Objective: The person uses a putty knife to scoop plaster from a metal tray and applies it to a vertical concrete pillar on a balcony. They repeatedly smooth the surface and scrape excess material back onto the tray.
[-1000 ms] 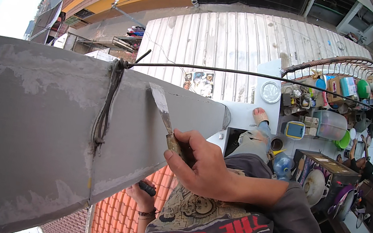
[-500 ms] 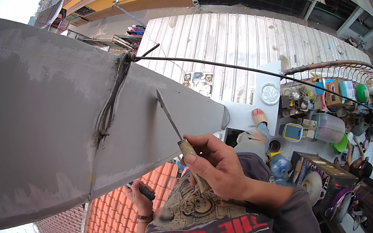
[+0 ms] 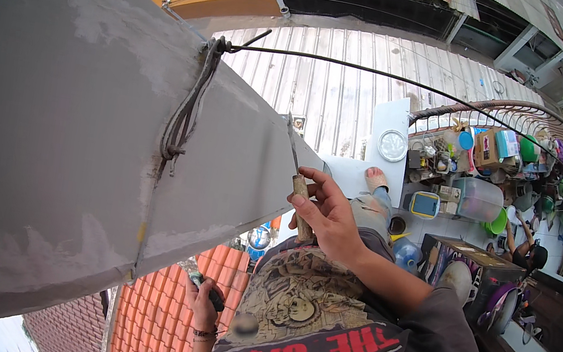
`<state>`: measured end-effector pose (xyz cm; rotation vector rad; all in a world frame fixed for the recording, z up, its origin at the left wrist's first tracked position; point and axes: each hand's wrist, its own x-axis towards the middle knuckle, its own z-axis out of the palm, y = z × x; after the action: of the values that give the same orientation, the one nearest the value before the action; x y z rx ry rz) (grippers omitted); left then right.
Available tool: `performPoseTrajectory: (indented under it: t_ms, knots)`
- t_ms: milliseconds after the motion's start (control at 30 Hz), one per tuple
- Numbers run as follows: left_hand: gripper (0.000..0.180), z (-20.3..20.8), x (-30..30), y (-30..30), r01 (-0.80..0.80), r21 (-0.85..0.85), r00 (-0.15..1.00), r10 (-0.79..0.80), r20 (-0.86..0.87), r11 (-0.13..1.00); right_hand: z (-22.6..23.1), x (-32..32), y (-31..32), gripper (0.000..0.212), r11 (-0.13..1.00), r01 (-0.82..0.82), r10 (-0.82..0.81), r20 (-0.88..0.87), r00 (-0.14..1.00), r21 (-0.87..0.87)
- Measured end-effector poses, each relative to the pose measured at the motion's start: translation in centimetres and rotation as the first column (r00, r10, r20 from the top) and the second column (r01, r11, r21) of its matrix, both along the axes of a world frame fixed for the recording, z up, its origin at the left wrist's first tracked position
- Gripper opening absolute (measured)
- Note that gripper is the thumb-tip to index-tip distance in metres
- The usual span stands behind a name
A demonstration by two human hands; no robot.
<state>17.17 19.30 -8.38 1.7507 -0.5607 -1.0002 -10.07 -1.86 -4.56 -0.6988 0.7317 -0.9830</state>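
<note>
My right hand (image 3: pixel 333 221) grips the wooden handle of a slim trowel (image 3: pixel 299 207). Its narrow metal blade points up and away, seen almost edge-on against the far part of the grey plastered column (image 3: pixel 98 125). Whether the blade touches the plaster I cannot tell. Lower down, on the near side of the column, my left hand (image 3: pixel 203 305) is closed round a dark-handled tool (image 3: pixel 215 297). A greyish end pokes out past its fingers, and its kind is unclear.
A dark cable (image 3: pixel 343 63) is knotted at the column and stretches right. Orange roof tiles (image 3: pixel 163 319) lie below left, a corrugated metal roof (image 3: pixel 330 103) beyond. To the right are a curved railing (image 3: pixel 513 106), a clear plastic tub (image 3: pixel 480 199) and another person (image 3: pixel 531 252) lower down.
My view has shifted, and the column appears more tilted. The trowel has swung from pointing up-left to nearly upright, its tip farther right. The left hand still holds its tool.
</note>
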Motion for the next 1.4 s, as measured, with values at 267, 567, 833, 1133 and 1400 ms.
performPoseTrajectory:
  t_ms: [267, 567, 833, 1133, 1400]
  knots:
    - [0.020, -0.4, -0.7, -1.1, -0.062, -0.021, 0.998, 0.062, -0.013, 0.998, 2.9, 3.2, -0.7, 0.055, 0.978, -0.016, -0.045, -0.288, 0.957, -0.208]
    - [0.008, -0.8, -1.4, -1.8, -0.093, 0.009, 0.995, 0.093, 0.020, 0.996, 3.0, 3.1, -0.7, 0.054, 0.923, -0.070, -0.068, -0.340, 0.938, -0.379]
    - [0.012, -1.0, -0.8, -2.3, -0.083, 0.018, 0.995, 0.082, 0.053, 0.996, 3.4, -0.2, 0.1, 0.047, 0.932, -0.030, -0.113, -0.368, 0.923, -0.362]
    - [0.009, -0.2, -1.6, -2.8, -0.189, -0.017, 0.980, 0.190, 0.065, 0.982, 3.0, 1.7, -1.7, 0.047, 0.856, -0.001, -0.209, -0.346, 0.915, -0.518]
    - [0.009, -0.1, -2.1, -2.8, -0.184, 0.000, 0.982, 0.184, 0.048, 0.983, 4.4, -0.5, -0.9, 0.046, 0.890, -0.016, -0.174, -0.370, 0.912, -0.457]
